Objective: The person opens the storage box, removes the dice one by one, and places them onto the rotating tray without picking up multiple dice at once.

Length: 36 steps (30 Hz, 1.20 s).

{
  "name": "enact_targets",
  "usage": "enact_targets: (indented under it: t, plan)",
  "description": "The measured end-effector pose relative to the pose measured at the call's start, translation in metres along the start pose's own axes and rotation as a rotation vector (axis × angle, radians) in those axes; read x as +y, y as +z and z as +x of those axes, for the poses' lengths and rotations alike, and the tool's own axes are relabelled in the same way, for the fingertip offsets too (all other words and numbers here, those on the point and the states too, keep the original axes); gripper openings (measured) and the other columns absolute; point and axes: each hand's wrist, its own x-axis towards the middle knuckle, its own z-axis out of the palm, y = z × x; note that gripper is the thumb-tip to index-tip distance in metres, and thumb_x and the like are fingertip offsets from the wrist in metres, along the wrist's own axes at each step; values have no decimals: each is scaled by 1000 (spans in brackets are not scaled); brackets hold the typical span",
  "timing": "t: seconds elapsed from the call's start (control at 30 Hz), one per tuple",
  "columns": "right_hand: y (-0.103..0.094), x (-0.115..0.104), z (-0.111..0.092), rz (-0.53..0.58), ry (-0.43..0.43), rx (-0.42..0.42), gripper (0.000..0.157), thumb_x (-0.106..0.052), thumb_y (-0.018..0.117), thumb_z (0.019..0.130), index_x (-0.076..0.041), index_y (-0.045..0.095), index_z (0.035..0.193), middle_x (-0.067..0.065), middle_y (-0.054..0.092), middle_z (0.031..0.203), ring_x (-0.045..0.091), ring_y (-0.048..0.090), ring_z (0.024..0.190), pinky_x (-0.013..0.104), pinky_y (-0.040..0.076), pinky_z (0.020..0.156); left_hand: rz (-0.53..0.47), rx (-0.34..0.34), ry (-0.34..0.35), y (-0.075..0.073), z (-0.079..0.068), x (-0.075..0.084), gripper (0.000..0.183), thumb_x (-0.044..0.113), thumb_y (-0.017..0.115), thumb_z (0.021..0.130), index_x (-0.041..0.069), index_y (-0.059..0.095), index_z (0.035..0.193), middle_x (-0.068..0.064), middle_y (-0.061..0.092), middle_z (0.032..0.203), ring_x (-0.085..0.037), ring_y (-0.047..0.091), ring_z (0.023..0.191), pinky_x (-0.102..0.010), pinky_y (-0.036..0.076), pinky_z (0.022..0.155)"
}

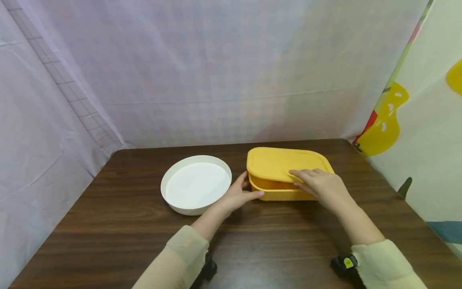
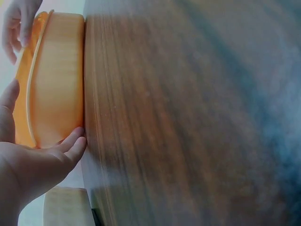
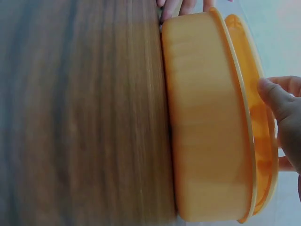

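A yellow lunch box (image 1: pixel 285 195) stands on the table, its matching lid (image 1: pixel 274 163) tilted with the front edge raised above the rim. My right hand (image 1: pixel 325 188) pinches the lid's front edge, thumb underneath and fingers on top, as the right wrist view also shows on the lid (image 3: pixel 256 117). At the box's left end my left hand (image 1: pixel 236 196) holds the corner, thumb in front and fingers along the side. In the left wrist view, fingertips touch the low wall of the box (image 2: pixel 59 80). Most of the box's inside is hidden under the lid.
A round white dish (image 1: pixel 196 185) with a low wall sits just left of the box, close to my left forearm. Dark brown wooden tabletop (image 1: pixel 252 245) lies in front. Pale cloth curtains (image 1: pixel 216 80) hang behind and at both sides.
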Motion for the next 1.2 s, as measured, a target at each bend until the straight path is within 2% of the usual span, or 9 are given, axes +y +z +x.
enact_targets:
  t: [0.03, 0.17, 0.23, 0.3, 0.37, 0.47, 0.63, 0.87, 1.2]
  plan:
    - [1, -1, 1, -16, -15, 10, 52, -50, 31, 100, -15, 65, 119, 4, 70, 98, 24, 65, 72, 40, 52, 55, 1, -1, 0, 0, 0, 0, 97, 33, 76, 81, 10, 16, 153, -21, 38, 145, -28, 57, 112, -46, 39, 100]
    - [2, -3, 2, -45, -46, 33, 49, -44, 30, 103, -15, 66, 118, 4, 70, 82, 21, 62, 59, 37, 49, 49, 15, -2, 8, -1, 0, -1, 93, 34, 75, 82, 11, 18, 153, -20, 36, 146, -31, 46, 124, -48, 37, 101]
    - [2, -3, 2, -50, -46, 31, 39, -40, 41, 101, -14, 66, 117, 5, 70, 79, 22, 61, 57, 37, 49, 48, 20, -5, 10, -1, 1, -2, 91, 34, 74, 83, 12, 20, 153, -19, 36, 147, -32, 39, 130, -49, 36, 102]
    - [2, -3, 2, -28, -23, 8, 32, -37, 57, 95, -14, 68, 115, 5, 71, 83, 22, 63, 62, 38, 50, 50, 12, -8, 14, -2, 1, -2, 90, 34, 73, 83, 12, 20, 153, -18, 35, 147, -32, 36, 132, -50, 35, 102]
    - [2, -3, 2, -15, 8, -21, 33, -30, 71, 83, -14, 70, 112, 7, 72, 90, 24, 66, 70, 40, 52, 54, 3, -12, 19, -2, 1, -3, 88, 32, 73, 84, 13, 21, 153, -18, 34, 148, -32, 36, 132, -50, 36, 102]
    - [1, -3, 3, -2, 49, -60, 40, -22, 81, 72, -12, 71, 110, 7, 71, 96, 25, 67, 79, 42, 53, 60, -4, -13, 22, -2, 1, -3, 88, 32, 73, 84, 14, 22, 153, -18, 34, 148, -31, 36, 132, -49, 36, 102]
    - [-2, -4, 8, 23, 88, -128, 38, -20, 82, 72, -10, 72, 107, 6, 71, 98, 26, 66, 83, 44, 53, 67, -6, -5, 17, -3, 1, -2, 89, 32, 73, 84, 14, 21, 153, -19, 36, 147, -31, 37, 132, -48, 35, 103]
    - [-6, -4, 16, 37, 112, -239, 32, -15, 81, 73, -9, 73, 103, 5, 71, 98, 26, 65, 86, 46, 52, 74, -26, -10, 16, -3, -1, -2, 90, 32, 73, 84, 17, 19, 154, -21, 36, 146, -31, 45, 126, -48, 37, 101]
    - [-4, -7, 13, 0, 90, -208, 33, -11, 81, 73, -9, 73, 105, 5, 71, 101, 27, 65, 87, 44, 52, 73, -30, -10, 32, -1, -1, 0, 88, 28, 73, 84, 20, 19, 154, -23, 38, 143, -30, 56, 111, -47, 42, 96]
